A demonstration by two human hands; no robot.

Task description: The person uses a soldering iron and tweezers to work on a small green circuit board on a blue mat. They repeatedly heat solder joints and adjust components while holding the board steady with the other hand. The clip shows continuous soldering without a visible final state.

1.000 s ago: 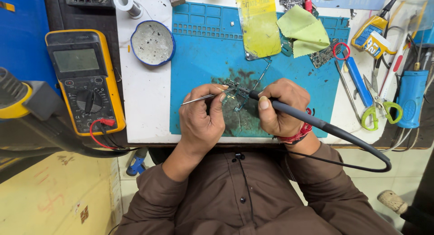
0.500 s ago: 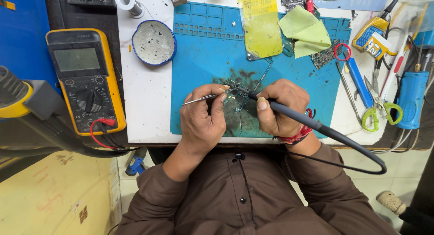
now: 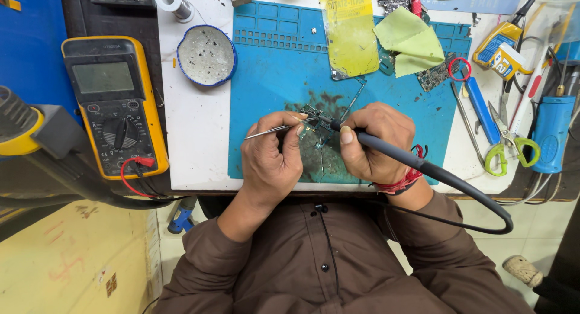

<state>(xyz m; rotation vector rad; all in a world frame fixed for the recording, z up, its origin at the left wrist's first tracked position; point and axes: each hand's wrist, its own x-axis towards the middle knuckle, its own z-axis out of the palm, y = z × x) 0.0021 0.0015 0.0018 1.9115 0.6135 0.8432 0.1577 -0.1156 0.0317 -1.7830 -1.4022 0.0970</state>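
L hand: your left hand (image 3: 273,160) rests at the front edge of the blue work mat (image 3: 272,90), fingers curled narrow, thumb and forefinger pinching the tweezers (image 3: 275,130).
Tweezers: thin metal pair, lying approx. level; tips point right to the small circuit board (image 3: 314,122), handle end sticks out left over the white bench top (image 3: 196,127).
R hand: your right hand (image 3: 376,144) is closed round the soldering iron (image 3: 386,151) in a pen-style grip, thumb along the dark barrel; red thread band on the wrist.
Iron: tip meets the board just beside the tweezer tips; grey handle runs back to the right, black cord loops off the bench edge.
Board: small, dark, on the stained centre-front of the mat, between both hands and partly hidden by fingers; can't tell if the tweezers grip a part.
Left of mat: round blue-rimmed tin (image 3: 206,54) w/ grey residue; yellow multimeter (image 3: 113,105), red lead plugged in.
Back of mat: yellow bag (image 3: 349,30), green cloth (image 3: 411,41).
Right of mat: green-handled scissors (image 3: 504,139), blue cylindrical tool (image 3: 553,133).
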